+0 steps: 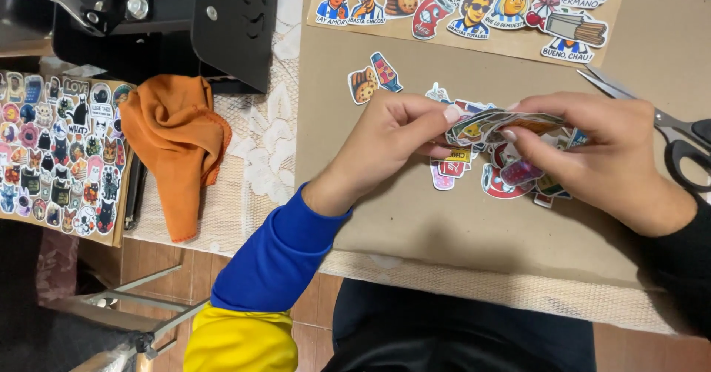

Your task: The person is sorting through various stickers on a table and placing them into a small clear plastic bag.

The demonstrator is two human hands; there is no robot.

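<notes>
My left hand (392, 138) and my right hand (600, 157) meet over a brown cardboard sheet (415, 216). Between their fingertips they pinch a thin stack of cut-out stickers (495, 124), held flat just above the sheet. Under the hands lies a loose pile of more cut-out stickers (503, 179), partly hidden by my right hand. Two separate stickers (374, 79), one with cookies and one with a bottle, lie to the upper left of my left hand.
Scissors (666, 124) lie at the right edge. A row of cartoon stickers (474, 5) lines the far edge of the cardboard. An orange cloth (178, 150) rests on a lace tablecloth (263, 142). A sticker sheet (63, 153) lies far left, a black machine (185, 24) behind.
</notes>
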